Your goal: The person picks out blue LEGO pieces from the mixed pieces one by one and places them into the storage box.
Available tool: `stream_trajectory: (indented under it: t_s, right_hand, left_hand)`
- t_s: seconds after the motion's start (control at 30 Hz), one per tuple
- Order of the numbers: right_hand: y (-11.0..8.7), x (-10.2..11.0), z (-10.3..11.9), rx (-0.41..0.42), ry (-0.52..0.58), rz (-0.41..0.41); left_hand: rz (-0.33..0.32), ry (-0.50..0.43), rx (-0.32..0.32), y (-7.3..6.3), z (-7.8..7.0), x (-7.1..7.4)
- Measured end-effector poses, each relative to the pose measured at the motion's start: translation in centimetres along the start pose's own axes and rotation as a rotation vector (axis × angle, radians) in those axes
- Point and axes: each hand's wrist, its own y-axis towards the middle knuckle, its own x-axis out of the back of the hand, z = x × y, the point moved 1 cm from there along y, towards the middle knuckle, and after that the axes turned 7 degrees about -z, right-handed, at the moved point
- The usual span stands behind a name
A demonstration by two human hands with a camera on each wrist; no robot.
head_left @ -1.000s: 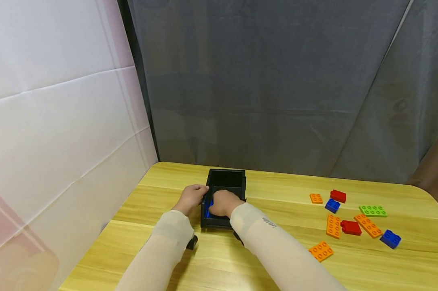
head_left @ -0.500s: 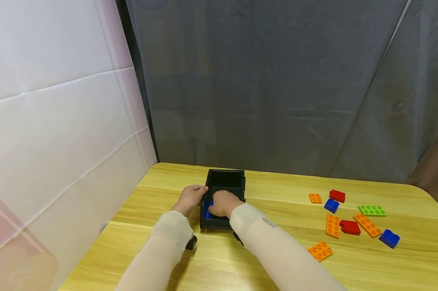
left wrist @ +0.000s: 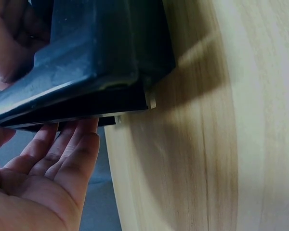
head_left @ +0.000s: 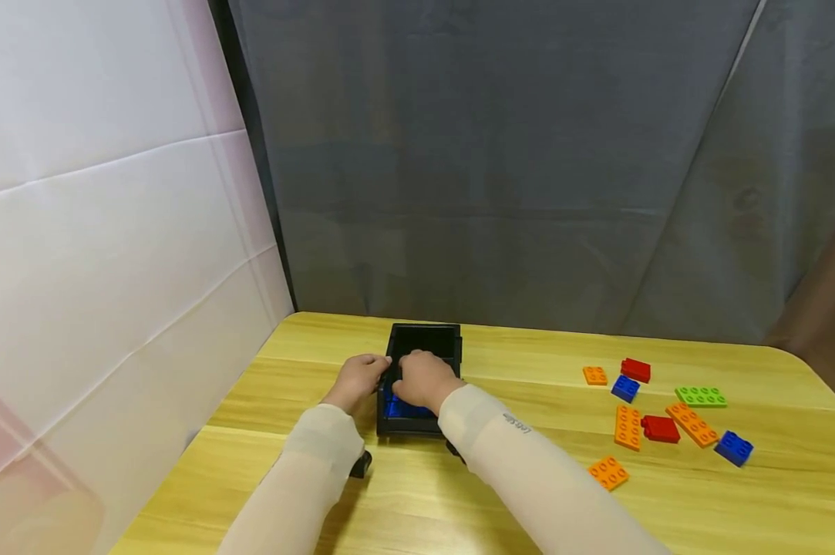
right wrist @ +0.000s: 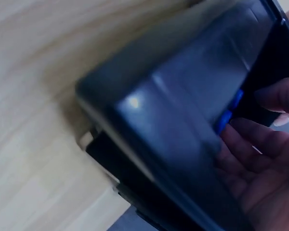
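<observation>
A black plastic bin (head_left: 414,430) stands on the table with blue bricks (head_left: 398,407) at its near end. My left hand (head_left: 355,382) grips the bin's left rim; in the left wrist view its fingers (left wrist: 74,154) lie along the outside, thumb opposite. My right hand (head_left: 425,381) reaches into the bin above the blue bricks. From the right wrist, its fingers (right wrist: 243,147) look loosely bent beside a blue brick (right wrist: 225,121), the thumb held apart from them. Part of the blue bricks is hidden beneath this hand.
To the right on the wooden table (head_left: 514,462) lie loose toy bricks: several orange ones (head_left: 627,427), two red ones (head_left: 661,428), two blue ones (head_left: 734,448) and a green one (head_left: 701,397). A grey curtain (head_left: 486,169) hangs behind, a white cloth (head_left: 126,254) at the left.
My right hand has risen slightly and shifted toward the bin's far end, its fingers spreading and more of the blue bricks showing. The left hand keeps its grip on the rim.
</observation>
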Motion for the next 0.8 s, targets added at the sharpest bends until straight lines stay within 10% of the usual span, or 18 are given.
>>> stream_trajectory:
  t_s: [0.8]
  right_hand:
    - [-0.5,2.6,-1.5,0.031,0.088,-0.151]
  left_hand:
    - [0.009,-0.010,0.018,0.1,0.3,-0.1]
